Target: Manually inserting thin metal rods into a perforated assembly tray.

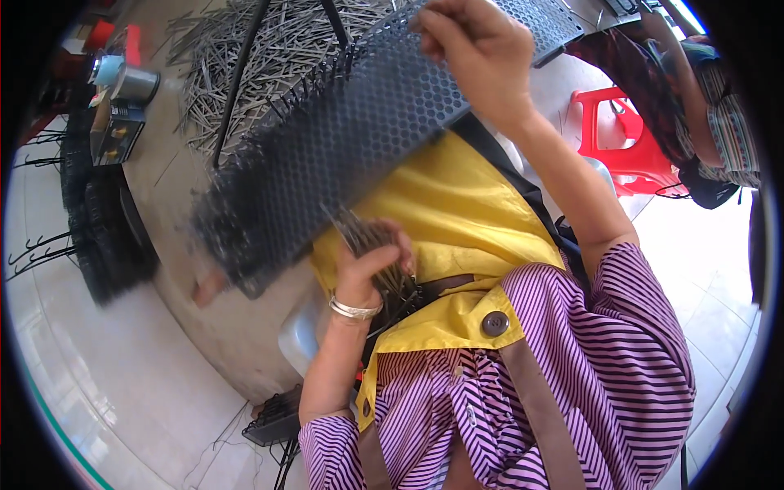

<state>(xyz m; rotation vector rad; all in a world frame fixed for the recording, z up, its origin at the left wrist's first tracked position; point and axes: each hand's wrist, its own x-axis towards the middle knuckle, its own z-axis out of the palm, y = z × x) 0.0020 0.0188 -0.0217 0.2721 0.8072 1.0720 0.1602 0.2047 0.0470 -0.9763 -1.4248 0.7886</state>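
My left hand, with a silver bracelet at its wrist, is closed round a bundle of thin metal rods above my lap. Beyond it a long dark perforated board slants from the lower left to the upper right. Thin dark pins stand up along its far edge, and its left end is blurred. Over the board's right part is my right hand, its fingers curled into a pinch. Whatever lies between those fingertips is too small to make out.
A big heap of thin metal strips covers the floor beyond the board. At the right stand a red plastic stool and another person. Dark racks with hooks, a box and a can are at the left.
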